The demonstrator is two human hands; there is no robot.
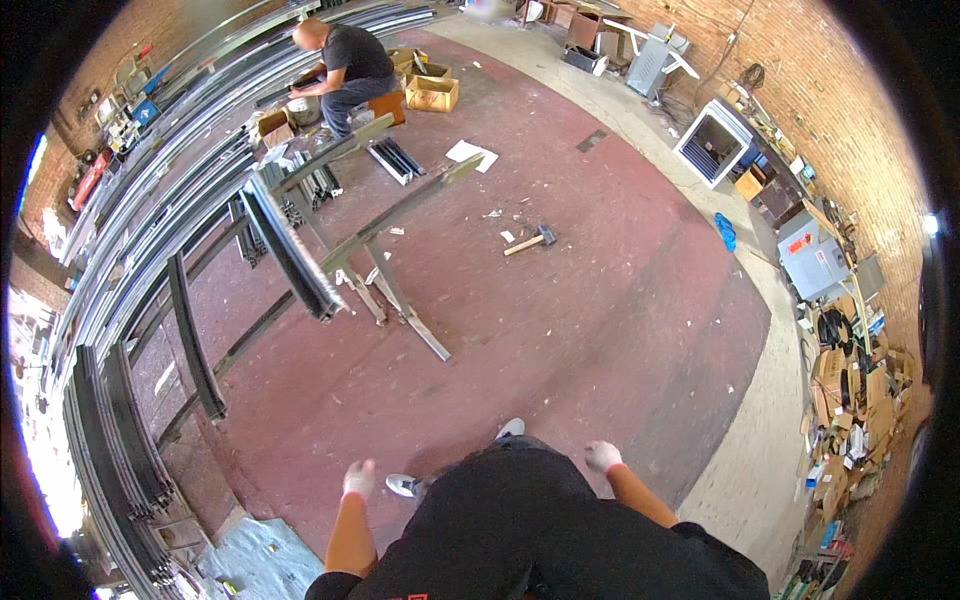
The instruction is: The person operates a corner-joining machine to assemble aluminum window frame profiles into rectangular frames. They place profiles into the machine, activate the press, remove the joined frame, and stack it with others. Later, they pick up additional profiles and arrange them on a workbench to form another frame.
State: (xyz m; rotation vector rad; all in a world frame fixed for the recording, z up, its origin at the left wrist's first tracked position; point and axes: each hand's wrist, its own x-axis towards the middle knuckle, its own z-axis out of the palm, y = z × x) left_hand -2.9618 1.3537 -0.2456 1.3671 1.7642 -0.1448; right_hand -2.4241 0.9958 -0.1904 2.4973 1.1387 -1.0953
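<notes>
My left hand point(359, 478), in a pale glove with a reddish cuff, hangs over the dark red floor point(480, 350) left of my shoes. Its fingers look slightly apart, with nothing between them. On the other side my right hand point(602, 457), gloved alike, is held with curled fingers and no visible object. Neither hand touches anything. Nearest to the left hand are long dark metal profiles point(190, 330) resting on a metal rack point(400, 215). A bundle of profiles point(290, 245) juts toward me from the rack. A hammer point(530, 241) with a wooden handle lies farther ahead.
A seated person point(350, 65) works at the far left beside cardboard boxes point(432, 94). Paper point(472, 156) lies on the floor. Along the right brick wall stand a white-framed unit point(714, 143), a grey cabinet point(815, 252) and heaped cartons point(850, 410). A light blue sheet point(265, 560) lies lower left.
</notes>
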